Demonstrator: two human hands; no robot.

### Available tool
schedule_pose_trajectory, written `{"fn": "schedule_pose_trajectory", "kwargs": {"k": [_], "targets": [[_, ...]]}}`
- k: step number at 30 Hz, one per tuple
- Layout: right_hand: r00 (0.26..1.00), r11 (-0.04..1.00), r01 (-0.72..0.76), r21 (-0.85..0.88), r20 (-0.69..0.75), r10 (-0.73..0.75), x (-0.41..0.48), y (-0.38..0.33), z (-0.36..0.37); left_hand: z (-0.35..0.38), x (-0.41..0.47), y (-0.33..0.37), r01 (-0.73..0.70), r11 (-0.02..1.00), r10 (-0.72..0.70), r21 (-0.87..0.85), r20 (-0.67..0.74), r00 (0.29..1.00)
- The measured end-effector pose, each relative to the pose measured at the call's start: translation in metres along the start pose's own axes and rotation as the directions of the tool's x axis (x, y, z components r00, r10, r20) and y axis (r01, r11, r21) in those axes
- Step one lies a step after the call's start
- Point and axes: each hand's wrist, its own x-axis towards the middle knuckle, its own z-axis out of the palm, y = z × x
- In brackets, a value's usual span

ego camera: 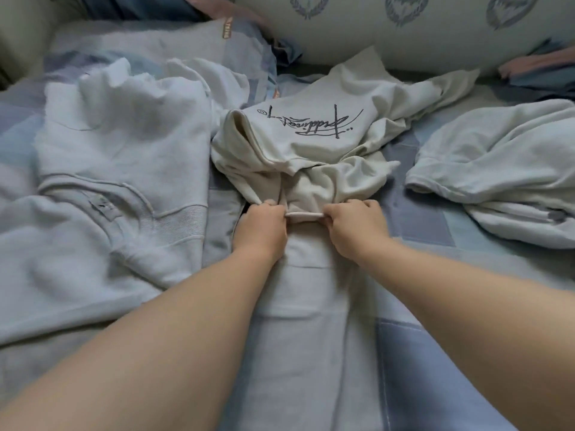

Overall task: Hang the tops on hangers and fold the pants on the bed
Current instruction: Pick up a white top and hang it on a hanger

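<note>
A cream T-shirt [326,141] with a dark script print lies crumpled in the middle of the bed. My left hand [263,227] and my right hand [354,227] each pinch its near edge, with a short taut strip of hem stretched between them. Under my forearms a pale grey garment [308,293] lies flat and runs toward me. A light grey sweatshirt [109,188] is spread on the left. Another pale garment [504,169] is bunched on the right. I see no hanger.
The bed has a blue and grey patchwork cover [435,353]. A long pale pillow with a leaf print [420,29] lies across the back. A second pillow or quilt [174,38] sits at the back left.
</note>
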Motion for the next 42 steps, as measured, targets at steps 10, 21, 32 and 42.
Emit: {"fn": "schedule_pose_trajectory", "kwargs": {"k": [10,21,32,42], "targets": [[0.933,0.979,0.097,0.179,0.327,-0.152,-0.152,-0.028,-0.18,-0.166,-0.161,0.047,0.099,0.976,-0.033,-0.196,0.314,0.949],[0.964,0.839,-0.142,0.525,0.266,-0.004,-0.298,-0.019,-0.489,-0.438,-0.291,0.194,0.328,0.736,-0.072,-0.592,0.414,0.908],[0.965,0.629,-0.222,0.745,0.075,0.251,-0.407,-0.024,-0.619,-0.612,-0.32,0.28,0.433,0.183,-0.227,-0.883,0.391,0.892],[0.964,0.337,-0.263,0.904,0.26,0.055,-0.396,-0.028,-0.621,-0.666,-0.314,0.306,0.323,0.23,-0.144,-0.918,0.296,0.944]]}}
